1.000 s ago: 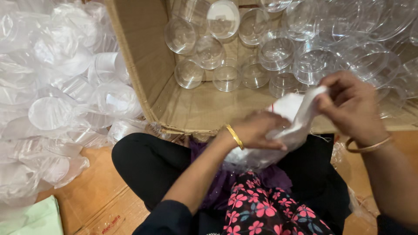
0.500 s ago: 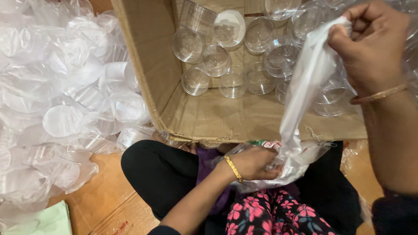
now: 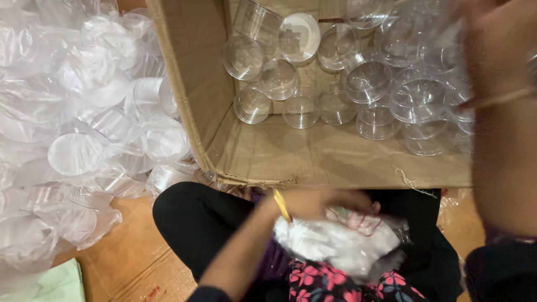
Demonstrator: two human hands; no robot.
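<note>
Since half a second ago, the right hand (image 3: 498, 61) has swung up close to the camera and gone blurry, and the white bag strip it was pulling up is gone from it. Now that hand fills the right edge, over the cardboard box (image 3: 184, 95), and I cannot tell if it is open or closed or holding anything. Lots of clear plastic cups (image 3: 366, 78) already sit in the box, mostly at the far end, and the near part of the box floor is bare, so the filling looks partly done. More cups, wrapped in clear plastic (image 3: 78, 140), lie piled on the left, outside the box. Down in the lap, the left hand (image 3: 324, 201) rests on top of a crumpled white plastic bag (image 3: 341, 246), fingers bent and pressing down on it, not spread wide.
</note>
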